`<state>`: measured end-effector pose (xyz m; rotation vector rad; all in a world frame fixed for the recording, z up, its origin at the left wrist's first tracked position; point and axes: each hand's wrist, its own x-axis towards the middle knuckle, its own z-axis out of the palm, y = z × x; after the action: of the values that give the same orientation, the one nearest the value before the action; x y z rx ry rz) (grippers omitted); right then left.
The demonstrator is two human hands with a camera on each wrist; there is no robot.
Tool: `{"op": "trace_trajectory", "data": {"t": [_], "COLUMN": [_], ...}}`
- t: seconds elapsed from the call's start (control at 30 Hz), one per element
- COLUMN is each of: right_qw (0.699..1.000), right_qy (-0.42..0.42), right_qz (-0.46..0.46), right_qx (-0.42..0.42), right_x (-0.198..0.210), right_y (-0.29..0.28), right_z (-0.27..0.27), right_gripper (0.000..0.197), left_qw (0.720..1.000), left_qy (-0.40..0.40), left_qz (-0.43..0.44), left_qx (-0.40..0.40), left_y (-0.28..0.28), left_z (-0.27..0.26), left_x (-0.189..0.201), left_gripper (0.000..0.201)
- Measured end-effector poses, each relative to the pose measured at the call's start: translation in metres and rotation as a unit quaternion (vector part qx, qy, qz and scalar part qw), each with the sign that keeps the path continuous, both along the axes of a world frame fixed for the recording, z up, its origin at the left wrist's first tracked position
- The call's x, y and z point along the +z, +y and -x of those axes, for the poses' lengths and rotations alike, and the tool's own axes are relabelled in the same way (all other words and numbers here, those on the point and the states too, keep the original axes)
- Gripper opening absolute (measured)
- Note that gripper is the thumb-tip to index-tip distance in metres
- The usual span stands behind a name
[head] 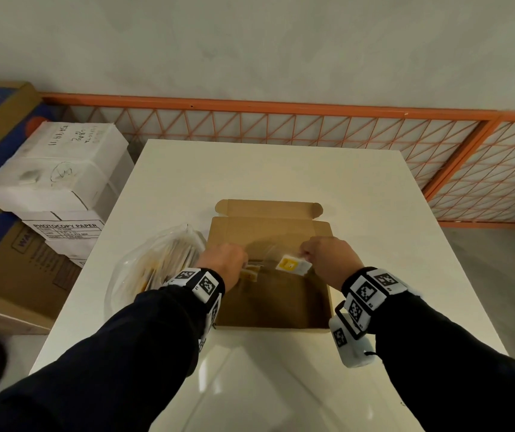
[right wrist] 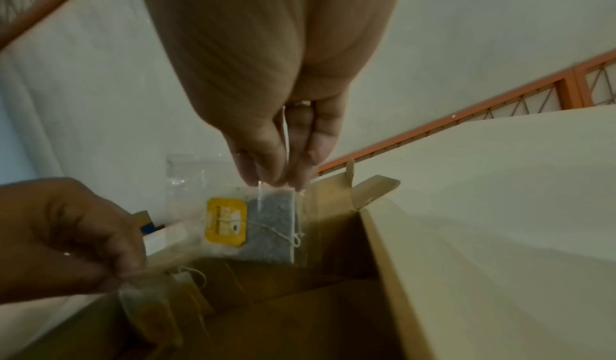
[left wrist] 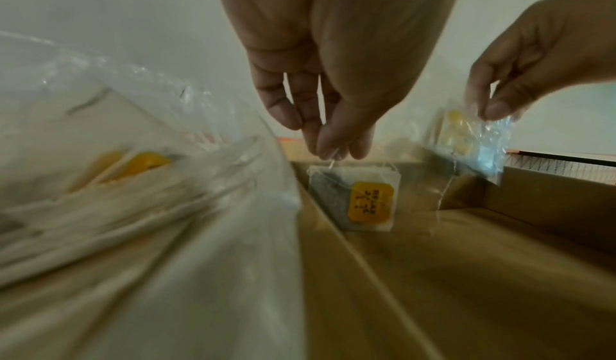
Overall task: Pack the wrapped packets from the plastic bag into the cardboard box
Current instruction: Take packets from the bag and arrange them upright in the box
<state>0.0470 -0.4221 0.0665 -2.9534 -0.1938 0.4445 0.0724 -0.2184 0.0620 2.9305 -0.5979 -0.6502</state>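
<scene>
An open brown cardboard box [head: 281, 307] lies on the white table [head: 265, 169], its lid folded back. A clear plastic bag [head: 150, 263] holding several packets sits against its left side. My left hand [head: 245, 263] hangs over the box's left part and pinches the top of a clear-wrapped packet with a yellow tag [left wrist: 363, 205] between thumb and fingertips [left wrist: 326, 147]. Over the box's middle, my right hand [head: 306, 252] pinches the top edge of a second packet [right wrist: 253, 228], which dangles above the box interior [right wrist: 300, 313]. The plastic bag [left wrist: 133, 181] fills the left of the left wrist view.
White photocopy-paper boxes [head: 59, 169] are stacked left of the table on a big brown and blue carton [head: 0, 213]. An orange mesh rail [head: 281, 120] runs along the wall behind. Bare tabletop shows behind the box and to its right.
</scene>
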Motion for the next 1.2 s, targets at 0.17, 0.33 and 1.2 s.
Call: {"op": "trace_trajectory", "data": {"t": [0.17, 0.33, 1.2], "right_qw": [0.997, 0.996, 0.998], "right_qy": [0.046, 0.048, -0.009], "right_qz": [0.064, 0.071, 0.057], "right_qx": [-0.002, 0.032, -0.033], "right_x": [-0.002, -0.008, -0.008], "right_y": [-0.002, 0.008, 0.007], "right_z": [0.004, 0.005, 0.006], "right_gripper": [0.036, 0.035, 0.036], "left_qw": [1.0, 1.0, 0.992], "left_qy": [-0.004, -0.006, -0.101], "left_qz": [0.008, 0.009, 0.037], "left_qx": [0.004, 0.006, 0.062], "left_y": [0.001, 0.001, 0.01], "left_z": [0.001, 0.0, 0.003], "left_x": [-0.003, -0.006, 0.008], "left_gripper": [0.029, 0.029, 0.025]}}
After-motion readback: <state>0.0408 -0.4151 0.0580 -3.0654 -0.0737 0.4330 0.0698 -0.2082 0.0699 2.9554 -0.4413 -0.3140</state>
